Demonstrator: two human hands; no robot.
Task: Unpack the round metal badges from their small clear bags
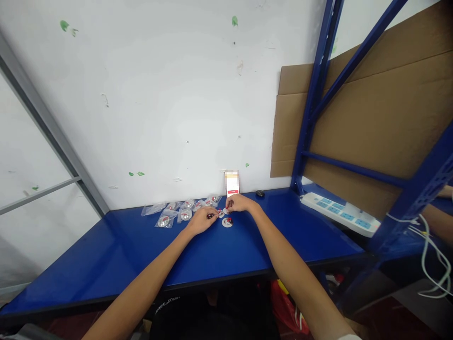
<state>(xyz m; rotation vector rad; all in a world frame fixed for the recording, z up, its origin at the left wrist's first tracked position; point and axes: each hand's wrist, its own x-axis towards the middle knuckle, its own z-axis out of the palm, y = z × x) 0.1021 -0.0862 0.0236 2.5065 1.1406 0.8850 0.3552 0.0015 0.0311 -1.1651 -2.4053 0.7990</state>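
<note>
My left hand (201, 221) is closed, fingers drawn together, with a small dark item (210, 216) showing at its fingers. Its fingertips reach a small white disc with a red part (221, 214). Just right of that, my right hand (239, 203) pinches at the red part of another white disc (226, 211); what exactly sits between its fingers is too small to tell. Nearer to me lies a third disc (227, 223), round and pale with a dark and red centre. Left of my hands are several similar shiny discs in clear plastic bags (186, 215).
A lit phone (232, 182) leans on the wall behind my right hand. A small black round object (260, 193) lies at the back of the blue table (106, 255). On the right are a white power strip (336, 212), a blue metal rack (313, 94) and cardboard (385, 99).
</note>
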